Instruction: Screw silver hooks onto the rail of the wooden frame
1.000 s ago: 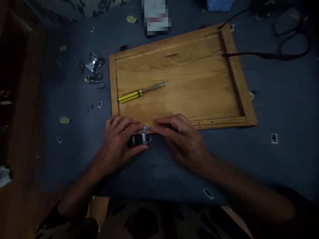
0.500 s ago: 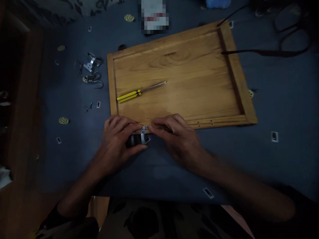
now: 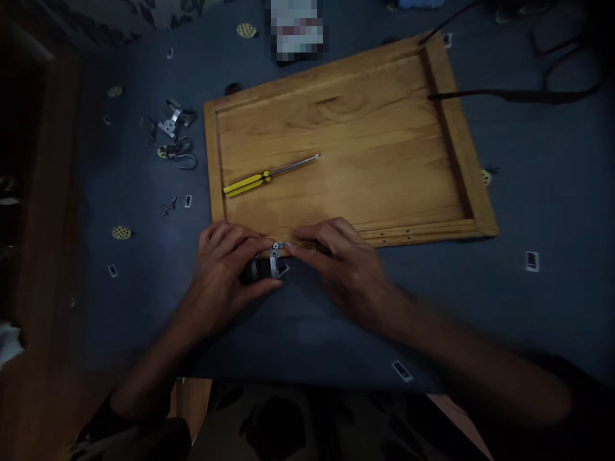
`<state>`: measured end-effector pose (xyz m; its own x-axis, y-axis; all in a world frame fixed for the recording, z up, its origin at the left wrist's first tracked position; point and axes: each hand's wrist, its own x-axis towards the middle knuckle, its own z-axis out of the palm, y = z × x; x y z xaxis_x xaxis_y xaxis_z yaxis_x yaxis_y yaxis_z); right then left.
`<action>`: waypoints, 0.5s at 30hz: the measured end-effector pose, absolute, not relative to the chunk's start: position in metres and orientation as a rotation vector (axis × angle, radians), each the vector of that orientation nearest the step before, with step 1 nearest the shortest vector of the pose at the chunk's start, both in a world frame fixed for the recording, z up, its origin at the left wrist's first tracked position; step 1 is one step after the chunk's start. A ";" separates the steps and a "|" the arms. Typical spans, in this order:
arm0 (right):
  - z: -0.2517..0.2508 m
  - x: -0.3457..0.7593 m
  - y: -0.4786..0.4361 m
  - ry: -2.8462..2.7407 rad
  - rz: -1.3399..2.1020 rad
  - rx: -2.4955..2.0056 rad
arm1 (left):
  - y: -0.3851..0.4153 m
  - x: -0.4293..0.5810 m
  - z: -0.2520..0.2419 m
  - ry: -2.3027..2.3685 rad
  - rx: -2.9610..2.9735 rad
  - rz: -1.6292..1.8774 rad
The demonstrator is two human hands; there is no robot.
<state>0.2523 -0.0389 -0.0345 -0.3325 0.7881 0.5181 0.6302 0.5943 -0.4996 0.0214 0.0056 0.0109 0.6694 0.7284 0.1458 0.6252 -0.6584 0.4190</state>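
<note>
Both hands are down together at the panel's near edge, and the metal hinge (image 3: 274, 254) sits right in the gap between them! Left hand (image 3: 221, 262) has its fingers bent over the rim, the thumb stretched out below, and the hinge is caught between thumb and forefinger, its upper end lying on the wood. Right hand (image 3: 343, 259) comes in from the other side, fingers curled, thumb and forefinger drawn close, the tips at the hinge's right end; whether they pinch something small, I can't make out.

Beyond both hands stretches the framed wooden panel (image 3: 365, 141), and just past the left hand a yellow-handled screwdriver (image 3: 247, 184) lies on it, shaft angled off to the right. Over to the left hand's outer side, a few screws (image 3: 168, 206) rest on the blue cloth (image 3: 336, 346), with loose metal parts (image 3: 175, 121) farther away. Right of the right hand, dark holes (image 3: 408, 232) dot the rim, and well beyond it, dark glasses (image 3: 509, 96) reach one arm over the panel.
</note>
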 end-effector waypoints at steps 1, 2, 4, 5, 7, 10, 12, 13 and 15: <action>-0.034 0.252 -0.039 -2.068 0.266 -1.115 | 0.006 0.021 0.011 1.071 2.552 0.442; -0.034 0.253 -0.039 -2.066 0.270 -1.107 | 0.006 0.021 0.010 1.072 2.551 0.446; -0.034 0.253 -0.039 -2.062 0.294 -1.093 | 0.006 0.021 0.010 1.075 2.548 0.446; -0.034 0.253 -0.039 -2.059 0.303 -1.084 | 0.006 0.021 0.010 1.076 2.547 0.442; -0.035 0.253 -0.039 -2.056 0.303 -1.077 | 0.006 0.021 0.010 1.076 2.542 0.435; -0.036 0.253 -0.039 -2.056 0.306 -1.074 | 0.006 0.021 0.011 1.074 2.541 0.430; -0.037 0.253 -0.039 -2.050 0.322 -1.087 | 0.006 0.021 0.011 1.079 2.543 0.420; -0.037 0.253 -0.039 -2.050 0.328 -1.094 | 0.006 0.021 0.011 1.083 2.542 0.413; -0.036 0.253 -0.039 -2.047 0.327 -1.103 | 0.006 0.022 0.011 1.086 2.539 0.411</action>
<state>0.2533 -0.0393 -0.0359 -0.3257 0.7960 0.5102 0.5978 0.5914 -0.5412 0.0216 0.0058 0.0109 0.6646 0.7364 0.1265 0.6354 -0.6461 0.4229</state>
